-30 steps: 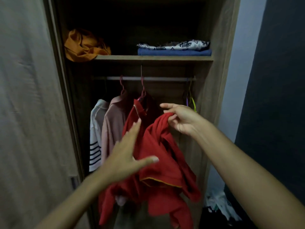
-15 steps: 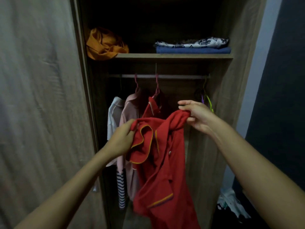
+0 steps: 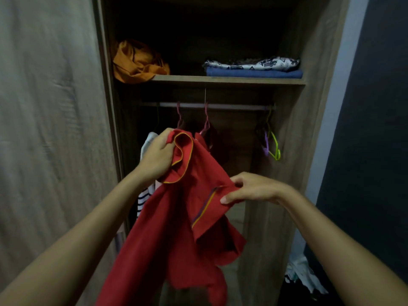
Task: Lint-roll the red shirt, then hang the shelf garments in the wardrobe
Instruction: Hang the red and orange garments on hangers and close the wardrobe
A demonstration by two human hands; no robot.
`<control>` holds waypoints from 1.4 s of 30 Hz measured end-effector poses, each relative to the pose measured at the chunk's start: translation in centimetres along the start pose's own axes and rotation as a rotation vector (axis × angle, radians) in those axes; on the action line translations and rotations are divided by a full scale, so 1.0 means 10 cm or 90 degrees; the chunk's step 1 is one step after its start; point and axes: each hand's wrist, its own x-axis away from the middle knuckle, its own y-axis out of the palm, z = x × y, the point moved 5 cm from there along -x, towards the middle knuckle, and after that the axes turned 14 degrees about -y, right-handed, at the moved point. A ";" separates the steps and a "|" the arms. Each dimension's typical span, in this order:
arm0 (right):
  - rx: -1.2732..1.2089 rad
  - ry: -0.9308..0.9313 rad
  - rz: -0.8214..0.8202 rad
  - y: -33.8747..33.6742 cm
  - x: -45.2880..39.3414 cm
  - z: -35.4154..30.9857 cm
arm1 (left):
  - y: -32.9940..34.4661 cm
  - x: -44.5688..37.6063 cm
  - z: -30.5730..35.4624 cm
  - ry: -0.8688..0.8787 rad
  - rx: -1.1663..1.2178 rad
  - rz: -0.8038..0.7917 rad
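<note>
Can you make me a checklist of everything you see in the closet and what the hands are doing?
Surface: shelf holds folded and crumpled clothes.
Job's things: red shirt held up before the wardrobe; orange garment, patterned cloth on blue cloth.
Clutter: clothes on floor.
Hands: left hand grips the collar; right hand pinches the fabric.
Cables: nothing seen.
Surroundings: rail, empty hangers, striped top hanging.

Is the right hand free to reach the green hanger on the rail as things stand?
Probably not yet: the right hand pinches the red shirt. The path up to the green hanger looks unobstructed once it lets go.
</note>
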 end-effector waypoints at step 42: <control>0.082 0.161 0.142 -0.14 0.30 0.26 | 0.75 0.21 -0.72 -0.038 -0.015 -0.215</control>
